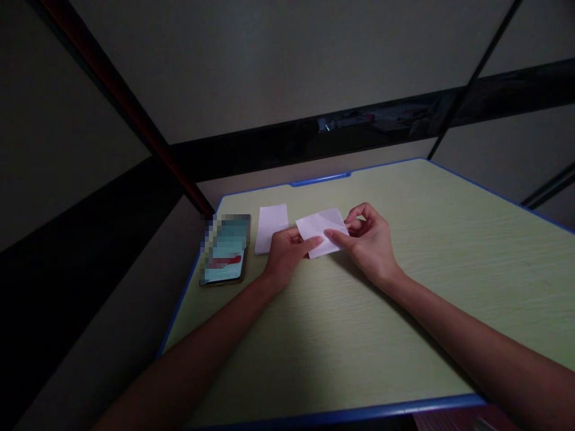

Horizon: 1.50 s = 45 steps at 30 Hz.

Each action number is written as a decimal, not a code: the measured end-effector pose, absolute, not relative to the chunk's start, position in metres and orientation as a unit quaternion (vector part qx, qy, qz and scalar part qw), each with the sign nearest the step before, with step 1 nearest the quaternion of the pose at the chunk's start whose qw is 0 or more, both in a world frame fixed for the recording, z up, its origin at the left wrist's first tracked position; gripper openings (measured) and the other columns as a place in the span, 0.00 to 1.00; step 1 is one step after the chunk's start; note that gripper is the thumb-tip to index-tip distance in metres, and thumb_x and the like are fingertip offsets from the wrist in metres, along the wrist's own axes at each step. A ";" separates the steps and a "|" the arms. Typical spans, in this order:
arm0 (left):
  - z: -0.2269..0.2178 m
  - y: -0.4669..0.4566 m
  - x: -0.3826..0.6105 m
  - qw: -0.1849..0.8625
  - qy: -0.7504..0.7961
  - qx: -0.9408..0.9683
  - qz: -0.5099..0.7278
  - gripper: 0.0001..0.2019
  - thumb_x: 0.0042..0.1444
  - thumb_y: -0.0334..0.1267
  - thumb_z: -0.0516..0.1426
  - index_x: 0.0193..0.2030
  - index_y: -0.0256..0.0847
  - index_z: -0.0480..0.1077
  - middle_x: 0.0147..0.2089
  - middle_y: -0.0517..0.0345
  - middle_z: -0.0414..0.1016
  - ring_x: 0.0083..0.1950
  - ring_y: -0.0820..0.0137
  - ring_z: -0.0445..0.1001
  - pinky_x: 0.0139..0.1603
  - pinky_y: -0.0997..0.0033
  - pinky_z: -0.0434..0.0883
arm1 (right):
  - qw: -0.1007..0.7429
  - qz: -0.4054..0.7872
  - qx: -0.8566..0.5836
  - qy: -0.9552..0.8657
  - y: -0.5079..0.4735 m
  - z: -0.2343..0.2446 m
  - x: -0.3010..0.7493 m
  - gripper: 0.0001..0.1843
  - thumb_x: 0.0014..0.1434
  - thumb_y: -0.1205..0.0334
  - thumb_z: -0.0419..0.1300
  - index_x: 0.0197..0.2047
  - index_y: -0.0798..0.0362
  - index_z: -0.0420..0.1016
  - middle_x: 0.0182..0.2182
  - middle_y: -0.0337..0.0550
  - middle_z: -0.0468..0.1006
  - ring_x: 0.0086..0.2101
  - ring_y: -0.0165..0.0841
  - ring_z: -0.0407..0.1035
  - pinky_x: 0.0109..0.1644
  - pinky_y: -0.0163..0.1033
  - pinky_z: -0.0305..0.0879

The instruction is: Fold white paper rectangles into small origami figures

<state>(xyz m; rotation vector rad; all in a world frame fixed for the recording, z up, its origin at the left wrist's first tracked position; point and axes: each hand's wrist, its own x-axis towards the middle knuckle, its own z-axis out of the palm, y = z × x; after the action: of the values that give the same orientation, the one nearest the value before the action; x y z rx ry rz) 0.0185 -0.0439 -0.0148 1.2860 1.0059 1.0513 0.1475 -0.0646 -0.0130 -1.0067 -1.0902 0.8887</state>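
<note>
A small white sheet of paper [321, 226] is held between both hands, a little above the table. My left hand [287, 254] grips its left side, thumb on top and fingers curled underneath. On the right side my right hand [371, 242] pinches the sheet, its thumb lying on the paper and its index finger bent at the far right edge. Faint creases or shading run across the sheet. Just beyond my left hand lies more white paper [271, 224], flat on the table; whether it is one sheet or a stack I cannot tell.
The pale green wood-grain table [449, 257] has a blue rim and a blue strip [321, 179] at its far edge. A phone [227, 248] with a lit, partly blurred screen lies at the left. Behind stand light panels [287, 66] with a dark glossy band [359, 126].
</note>
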 end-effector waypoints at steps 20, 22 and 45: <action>-0.016 -0.043 0.018 0.530 0.442 0.583 0.429 0.07 0.39 0.35 0.59 0.23 0.32 0.71 0.19 0.58 0.71 0.18 0.79 0.63 0.18 0.79 0.60 | 0.641 0.376 -0.434 -0.509 -0.067 -0.013 0.144 0.16 0.39 0.70 0.60 0.26 0.51 0.53 0.15 0.28 0.63 0.15 0.22 0.60 0.16 0.28 0.55; -0.017 -0.043 0.018 0.540 0.430 0.588 0.421 0.07 0.41 0.36 0.57 0.25 0.32 0.72 0.20 0.57 0.72 0.18 0.78 0.65 0.19 0.78 0.62 | 0.643 0.376 -0.435 -0.507 -0.066 -0.013 0.144 0.17 0.38 0.71 0.61 0.26 0.51 0.54 0.15 0.28 0.63 0.15 0.21 0.59 0.16 0.27 0.53; -0.014 -0.051 0.021 0.435 0.457 0.587 0.507 0.12 0.43 0.38 0.56 0.15 0.33 0.68 0.14 0.62 0.67 0.18 0.78 0.62 0.17 0.80 0.58 | 0.542 0.560 -0.421 -0.465 -0.066 -0.019 0.139 0.14 0.36 0.57 0.64 0.24 0.59 0.69 0.20 0.40 0.72 0.23 0.27 0.64 0.26 0.34 0.61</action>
<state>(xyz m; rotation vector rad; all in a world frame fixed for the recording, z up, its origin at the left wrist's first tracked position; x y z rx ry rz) 0.0209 -0.0510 -0.0145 1.4610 1.1384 1.2612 0.1393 -0.0656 -0.0190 -0.9990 -1.1037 1.3292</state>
